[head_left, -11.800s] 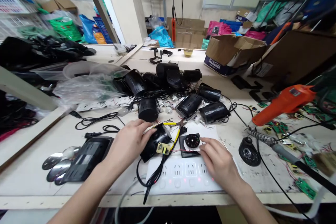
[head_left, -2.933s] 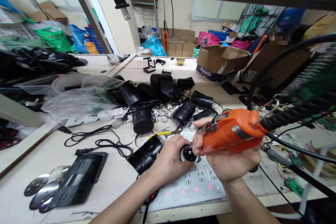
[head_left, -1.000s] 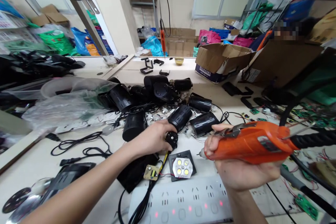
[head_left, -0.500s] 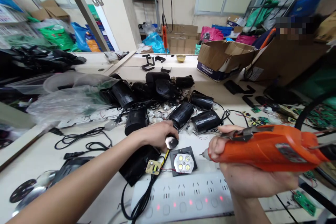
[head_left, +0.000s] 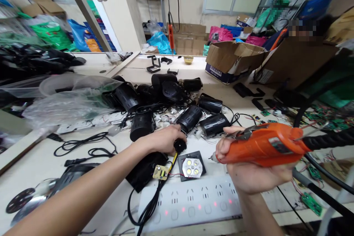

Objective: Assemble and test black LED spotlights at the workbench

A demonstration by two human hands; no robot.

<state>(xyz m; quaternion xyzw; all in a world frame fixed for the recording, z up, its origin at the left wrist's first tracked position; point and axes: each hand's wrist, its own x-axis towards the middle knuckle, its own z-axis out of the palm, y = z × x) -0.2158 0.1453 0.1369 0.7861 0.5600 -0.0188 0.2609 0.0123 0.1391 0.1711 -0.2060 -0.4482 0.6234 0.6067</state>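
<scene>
My left hand (head_left: 167,139) is closed on a small round black part (head_left: 180,145), just above and left of a black square plate (head_left: 200,155). On that plate lies a white octagonal LED board (head_left: 193,168) with several yellow-white LEDs. Thin wires run from it to a small yellowish circuit board (head_left: 160,172) at the left. A black housing (head_left: 138,180) is partly hidden under my left forearm. My right hand (head_left: 249,177) grips an orange electric screwdriver (head_left: 260,143), its tip pointing left, apart from the LED board.
A white power strip (head_left: 190,201) with red lights lies in front. Several black cylindrical lamp housings (head_left: 189,118) crowd the middle of the table. Black cables (head_left: 96,142) and a clear plastic bag (head_left: 66,110) are at the left. Behind stands an open cardboard box (head_left: 235,61).
The round part in my left hand has turned, its shiny face giving way to a dark side. My right hand and the screwdriver have shifted slightly left. The view has moved a little.
</scene>
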